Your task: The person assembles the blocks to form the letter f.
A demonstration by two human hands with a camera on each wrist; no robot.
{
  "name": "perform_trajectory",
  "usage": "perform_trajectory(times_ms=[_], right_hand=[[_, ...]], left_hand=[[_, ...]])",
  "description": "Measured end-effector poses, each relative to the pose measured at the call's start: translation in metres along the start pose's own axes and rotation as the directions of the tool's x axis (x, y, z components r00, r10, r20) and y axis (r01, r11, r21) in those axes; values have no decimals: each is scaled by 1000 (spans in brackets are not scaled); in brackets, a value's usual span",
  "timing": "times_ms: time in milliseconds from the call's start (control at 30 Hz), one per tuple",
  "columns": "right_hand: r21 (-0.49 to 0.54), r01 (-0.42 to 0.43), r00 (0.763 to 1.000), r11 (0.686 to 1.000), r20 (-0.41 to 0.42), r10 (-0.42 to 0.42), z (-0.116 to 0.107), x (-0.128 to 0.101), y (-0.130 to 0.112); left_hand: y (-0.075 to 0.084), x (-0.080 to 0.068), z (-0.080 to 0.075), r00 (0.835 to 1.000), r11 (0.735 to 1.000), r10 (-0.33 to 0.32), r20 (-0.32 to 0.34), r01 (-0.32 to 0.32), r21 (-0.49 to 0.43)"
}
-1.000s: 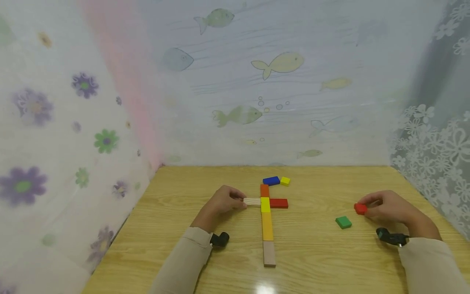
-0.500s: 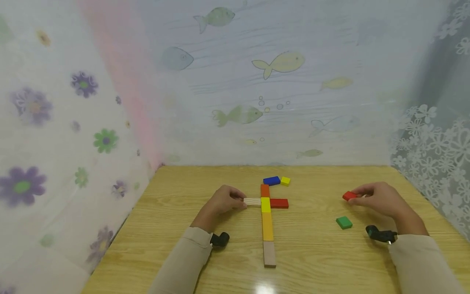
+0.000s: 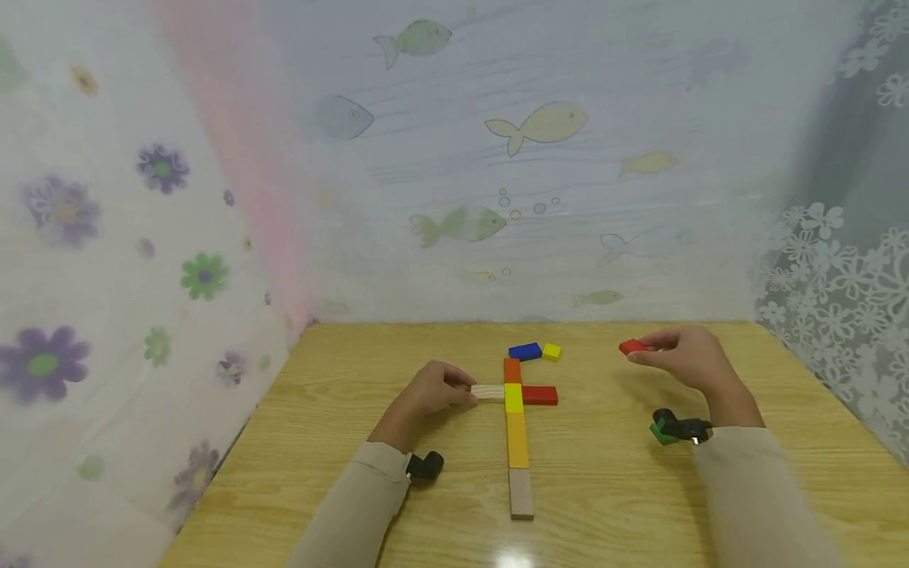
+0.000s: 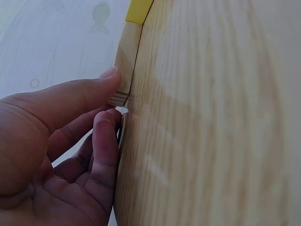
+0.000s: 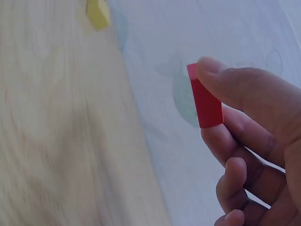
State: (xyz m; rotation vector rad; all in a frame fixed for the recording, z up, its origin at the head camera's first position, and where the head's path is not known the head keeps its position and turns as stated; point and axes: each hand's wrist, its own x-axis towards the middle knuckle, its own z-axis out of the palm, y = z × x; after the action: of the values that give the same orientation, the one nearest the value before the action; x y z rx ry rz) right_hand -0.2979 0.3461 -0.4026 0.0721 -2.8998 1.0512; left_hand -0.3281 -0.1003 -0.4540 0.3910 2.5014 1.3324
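My left hand (image 3: pixel 433 388) pinches the outer end of a pale wooden block (image 3: pixel 488 391), which lies on the table as the left arm of a cross of blocks. At the cross's centre sits a yellow block (image 3: pixel 514 398), with an orange-red block (image 3: pixel 512 371) behind it and a red block (image 3: pixel 540 395) to its right. Toward the front run an orange-yellow block (image 3: pixel 518 440) and a greyish-brown block (image 3: pixel 521 494). Between thumb and fingers my right hand (image 3: pixel 685 360) holds a small red block (image 5: pixel 207 101), raised above the table's right side.
A blue block (image 3: pixel 525 352) and a small yellow block (image 3: pixel 551 353) lie behind the cross. Under the right wrist's camera, a green block (image 3: pixel 662 434) is partly hidden. Patterned cloth walls (image 3: pixel 454 268) border the wooden table (image 3: pixel 341 355).
My right hand has carried the small red block leftward and toward the back of the table, bringing the wrist over the green block. The left hand and the cross have stayed put.
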Motion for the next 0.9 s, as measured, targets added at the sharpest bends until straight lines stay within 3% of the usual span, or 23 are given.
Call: perform_trajectory(times_ms=[300, 567, 900], right_hand=[[109, -49, 997, 993, -48, 55, 33, 18, -22], [135, -77, 992, 988, -86, 89, 56, 30, -28], [176, -157, 987, 972, -7, 161, 82, 33, -31]], left_hand=[[-1, 0, -2, 1000, 1000, 7, -9, -7, -22], [4, -2, -3, 1000, 1000, 15, 2, -15, -17], [2, -2, -1, 1000, 1000, 11, -3, -11, 4]])
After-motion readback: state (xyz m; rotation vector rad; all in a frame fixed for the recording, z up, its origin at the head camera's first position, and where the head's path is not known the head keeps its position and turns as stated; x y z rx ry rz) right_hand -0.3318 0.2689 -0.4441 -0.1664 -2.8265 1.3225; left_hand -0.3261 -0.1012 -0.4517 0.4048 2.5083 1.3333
